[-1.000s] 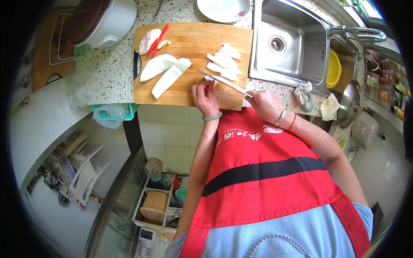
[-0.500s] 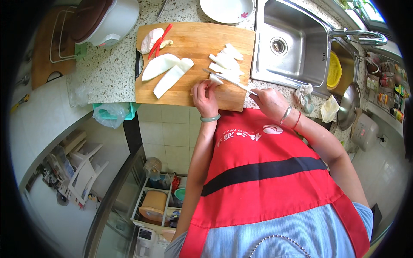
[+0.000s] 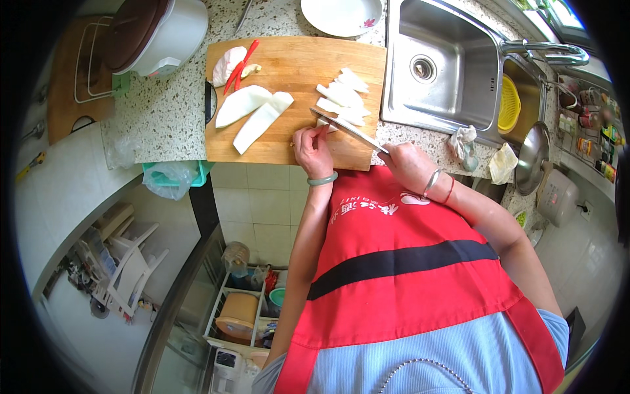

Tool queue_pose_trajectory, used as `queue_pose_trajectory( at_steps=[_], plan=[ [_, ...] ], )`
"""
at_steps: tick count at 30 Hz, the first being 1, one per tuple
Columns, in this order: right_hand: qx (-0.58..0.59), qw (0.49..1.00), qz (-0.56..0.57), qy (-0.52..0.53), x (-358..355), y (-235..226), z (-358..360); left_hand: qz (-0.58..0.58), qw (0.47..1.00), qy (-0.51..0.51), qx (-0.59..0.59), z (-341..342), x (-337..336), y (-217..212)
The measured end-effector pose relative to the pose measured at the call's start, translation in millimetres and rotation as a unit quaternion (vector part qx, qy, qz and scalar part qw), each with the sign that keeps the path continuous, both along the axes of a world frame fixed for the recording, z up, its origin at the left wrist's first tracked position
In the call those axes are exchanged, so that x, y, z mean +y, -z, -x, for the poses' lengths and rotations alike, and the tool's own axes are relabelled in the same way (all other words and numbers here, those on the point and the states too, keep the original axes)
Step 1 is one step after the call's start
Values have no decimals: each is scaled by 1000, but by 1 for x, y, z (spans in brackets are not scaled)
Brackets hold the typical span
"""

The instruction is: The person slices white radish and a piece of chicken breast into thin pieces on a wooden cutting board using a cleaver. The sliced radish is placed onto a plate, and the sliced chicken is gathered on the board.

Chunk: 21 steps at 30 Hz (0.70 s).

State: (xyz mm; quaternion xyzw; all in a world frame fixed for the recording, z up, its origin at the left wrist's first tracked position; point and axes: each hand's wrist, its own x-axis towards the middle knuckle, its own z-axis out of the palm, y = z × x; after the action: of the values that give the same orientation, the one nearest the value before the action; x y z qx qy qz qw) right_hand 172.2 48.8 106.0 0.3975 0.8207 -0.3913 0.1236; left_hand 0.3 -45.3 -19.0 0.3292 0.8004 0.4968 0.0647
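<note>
My right hand (image 3: 410, 167) is closed round the handle of a kitchen knife (image 3: 354, 133), near the front right of a wooden cutting board (image 3: 295, 65). The blade slants up and left across a short chunk of pale, peeled melon-like vegetable (image 3: 326, 123). My left hand (image 3: 314, 152) steadies that chunk at the board's front edge, fingers curled beside the blade. Cut white slices (image 3: 344, 95) lie just beyond the knife. Two long white wedges (image 3: 262, 121) rest left of centre. At the far left are a pale pink piece of meat (image 3: 229, 64), red chilies (image 3: 240, 69) and a small ginger-like piece (image 3: 251, 69).
A steel sink (image 3: 446, 65) with a faucet (image 3: 545, 52) adjoins the board on the right; a yellow basket (image 3: 509, 105) sits in its side basin. Cloths (image 3: 463, 146) and a pot lid (image 3: 532, 161) lie nearby. Beyond the board is a white plate (image 3: 341, 16); a rice cooker (image 3: 174, 39) stands left.
My right hand and the knife handle have moved slightly down toward me, and the blade now crosses the chunk more steeply. My left hand has stayed on it.
</note>
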Motion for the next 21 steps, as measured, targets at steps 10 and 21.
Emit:
queue_pose_trajectory(
  at_steps=[10, 21],
  plan=[
    [11, 1000, -11, -10, 5, 33, 16, 1, 999, 39, -5, 2, 1, -9],
    [100, 994, -37, 9, 30, 35, 13, 74, 972, 181, 132, 23, -3, -17]
  ],
)
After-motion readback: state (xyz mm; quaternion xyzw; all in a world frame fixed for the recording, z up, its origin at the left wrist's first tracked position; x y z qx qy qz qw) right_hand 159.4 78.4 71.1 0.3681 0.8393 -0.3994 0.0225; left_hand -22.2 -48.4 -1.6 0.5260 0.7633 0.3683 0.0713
